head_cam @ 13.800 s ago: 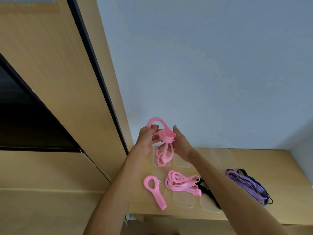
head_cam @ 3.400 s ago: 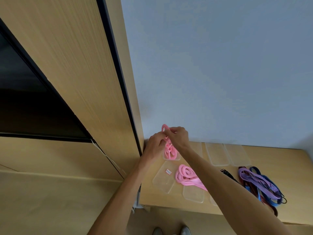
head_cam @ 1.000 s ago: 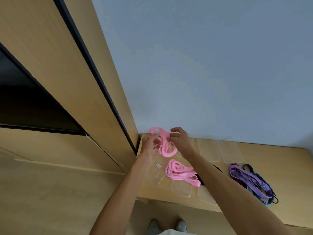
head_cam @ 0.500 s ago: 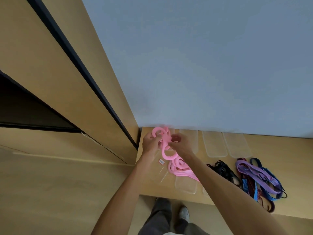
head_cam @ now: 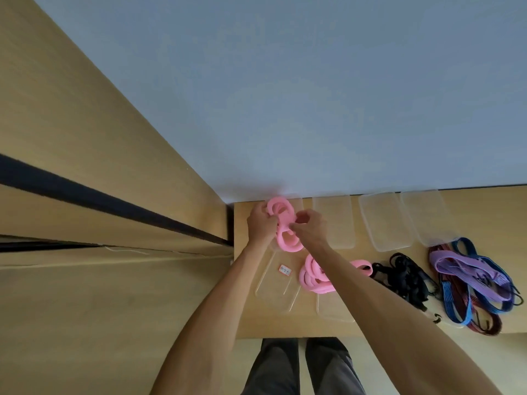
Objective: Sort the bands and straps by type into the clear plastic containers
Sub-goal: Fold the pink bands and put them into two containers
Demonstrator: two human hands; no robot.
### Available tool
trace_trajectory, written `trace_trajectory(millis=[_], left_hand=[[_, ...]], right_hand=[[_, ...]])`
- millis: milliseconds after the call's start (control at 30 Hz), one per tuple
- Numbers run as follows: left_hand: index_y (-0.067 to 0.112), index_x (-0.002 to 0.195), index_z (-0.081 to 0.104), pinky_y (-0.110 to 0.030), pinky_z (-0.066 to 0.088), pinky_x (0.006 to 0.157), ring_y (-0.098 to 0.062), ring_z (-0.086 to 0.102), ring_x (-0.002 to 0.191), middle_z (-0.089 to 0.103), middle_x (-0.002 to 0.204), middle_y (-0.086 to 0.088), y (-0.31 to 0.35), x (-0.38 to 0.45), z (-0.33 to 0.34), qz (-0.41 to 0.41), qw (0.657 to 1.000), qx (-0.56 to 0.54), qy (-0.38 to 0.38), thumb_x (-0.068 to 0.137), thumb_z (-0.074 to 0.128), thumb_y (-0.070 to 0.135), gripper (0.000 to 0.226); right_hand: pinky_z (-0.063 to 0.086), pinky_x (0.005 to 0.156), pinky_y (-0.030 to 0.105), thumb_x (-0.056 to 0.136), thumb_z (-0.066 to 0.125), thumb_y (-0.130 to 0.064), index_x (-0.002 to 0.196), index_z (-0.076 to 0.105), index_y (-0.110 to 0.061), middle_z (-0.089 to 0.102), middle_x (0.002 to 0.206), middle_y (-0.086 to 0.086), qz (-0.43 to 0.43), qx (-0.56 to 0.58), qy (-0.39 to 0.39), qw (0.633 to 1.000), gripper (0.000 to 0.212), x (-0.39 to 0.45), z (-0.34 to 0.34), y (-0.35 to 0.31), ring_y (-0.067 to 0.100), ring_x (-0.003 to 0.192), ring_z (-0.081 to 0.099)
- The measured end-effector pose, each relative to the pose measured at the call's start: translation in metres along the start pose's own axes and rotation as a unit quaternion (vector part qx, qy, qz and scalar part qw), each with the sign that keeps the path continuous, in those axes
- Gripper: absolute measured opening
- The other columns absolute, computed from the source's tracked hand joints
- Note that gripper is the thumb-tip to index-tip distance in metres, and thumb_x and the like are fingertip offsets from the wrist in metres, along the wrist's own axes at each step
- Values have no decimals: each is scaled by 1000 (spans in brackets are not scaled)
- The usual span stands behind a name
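Note:
My left hand (head_cam: pixel 261 223) and my right hand (head_cam: pixel 310 228) both grip a looped pink band (head_cam: pixel 286 238) over the far-left clear container (head_cam: pixel 296 202) by the wall. The band's loops hang between my hands, and I cannot tell whether they touch the container. More pink bands (head_cam: pixel 312 276) lie in a pile below my right forearm. Black straps (head_cam: pixel 405 277) lie to the right of them. A tangle of purple, blue and dark red straps (head_cam: pixel 470 280) lies at the far right.
Three clear containers (head_cam: pixel 333 223) (head_cam: pixel 385 220) (head_cam: pixel 425 215) stand in a row along the wall. Clear lids (head_cam: pixel 278 292) (head_cam: pixel 333 312) lie near the table's front edge, one with a small label. A wooden cabinet side stands left of the table. My legs show below the edge.
The view has tilted down to look more squarely at the table. Both hands still hold the pink band and have shifted it slightly toward the far-left container.

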State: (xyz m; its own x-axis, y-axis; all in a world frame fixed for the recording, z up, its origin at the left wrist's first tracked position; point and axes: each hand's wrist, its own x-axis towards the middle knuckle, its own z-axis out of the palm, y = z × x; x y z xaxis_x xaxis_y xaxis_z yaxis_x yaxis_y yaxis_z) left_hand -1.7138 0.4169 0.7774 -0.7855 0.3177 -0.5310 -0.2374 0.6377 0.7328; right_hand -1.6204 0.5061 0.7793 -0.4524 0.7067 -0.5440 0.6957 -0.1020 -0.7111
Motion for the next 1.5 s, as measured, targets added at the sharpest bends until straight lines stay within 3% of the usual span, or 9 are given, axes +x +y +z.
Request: trace_trajectory(millis=[167, 500, 633, 867, 1000, 1133, 1300, 1400, 1500], left_hand=[[14, 113, 68, -15, 46, 64, -20, 65, 89, 68, 101, -1, -5, 14, 12, 98, 986, 134, 0, 88, 60, 1, 29], [16, 125, 66, -31, 52, 94, -20, 55, 121, 59, 132, -1, -19, 11, 3, 326, 897, 298, -27, 91, 55, 4, 38], [8, 114, 70, -35, 48, 99, -26, 56, 120, 62, 135, -2, -30, 16, 0, 331, 864, 371, -77, 88, 61, 11, 28], [20, 131, 55, -36, 38, 104, -16, 45, 133, 47, 147, 5, -35, 21, -5, 336, 803, 472, -138, 78, 72, 34, 57], [23, 131, 54, -36, 41, 88, -16, 44, 132, 43, 150, 10, -30, 22, -4, 332, 801, 481, -129, 78, 66, 36, 56], [21, 129, 58, -37, 43, 95, -21, 49, 129, 48, 148, 9, -14, 27, -7, 302, 834, 423, -184, 64, 42, 59, 77], [24, 143, 48, -34, 41, 105, -20, 44, 136, 32, 161, 11, -22, 46, -25, 320, 794, 457, -240, 80, 64, 12, 66], [24, 141, 49, -33, 40, 101, -20, 40, 138, 32, 160, 11, -23, 41, -20, 315, 800, 458, -227, 79, 66, 12, 65], [23, 135, 56, -33, 46, 99, -21, 45, 131, 43, 150, 4, -20, 37, -20, 307, 828, 424, -202, 76, 74, 16, 62]], right_hand=[[46, 64, 30, 77, 72, -4, 86, 67, -1, 69, 82, 11, -7, -77, 27, 997, 11, 15, 13, 15, 22, 72, 57], [50, 64, 38, 77, 72, -8, 74, 66, -6, 66, 74, 11, -68, -130, 52, 988, 8, 26, 19, 15, 25, 66, 58], [46, 65, 34, 80, 73, -10, 81, 71, -2, 64, 86, 13, -85, -156, 50, 983, 8, 31, 24, 22, 28, 72, 59], [52, 63, 43, 67, 62, 11, 81, 74, 4, 65, 97, 23, -244, -236, 64, 938, 20, 16, 17, 45, 40, 83, 62], [49, 77, 45, 59, 70, 10, 79, 72, -9, 62, 120, 23, -268, -319, 73, 906, 27, 13, 14, 48, 43, 109, 58], [46, 94, 51, 63, 73, 2, 84, 71, -7, 55, 134, 29, -276, -330, 64, 901, 23, 17, 14, 45, 48, 123, 52], [44, 99, 51, 61, 79, -3, 93, 73, -8, 55, 136, 27, -275, -344, 33, 897, 33, 13, 12, 41, 46, 127, 51], [49, 94, 50, 62, 79, -5, 91, 70, -4, 59, 130, 25, -290, -340, 25, 894, 30, 10, 13, 38, 43, 121, 57], [59, 68, 38, 57, 78, 7, 90, 69, -2, 67, 110, 16, -311, -314, 27, 897, 36, 6, 12, 36, 34, 89, 68]])
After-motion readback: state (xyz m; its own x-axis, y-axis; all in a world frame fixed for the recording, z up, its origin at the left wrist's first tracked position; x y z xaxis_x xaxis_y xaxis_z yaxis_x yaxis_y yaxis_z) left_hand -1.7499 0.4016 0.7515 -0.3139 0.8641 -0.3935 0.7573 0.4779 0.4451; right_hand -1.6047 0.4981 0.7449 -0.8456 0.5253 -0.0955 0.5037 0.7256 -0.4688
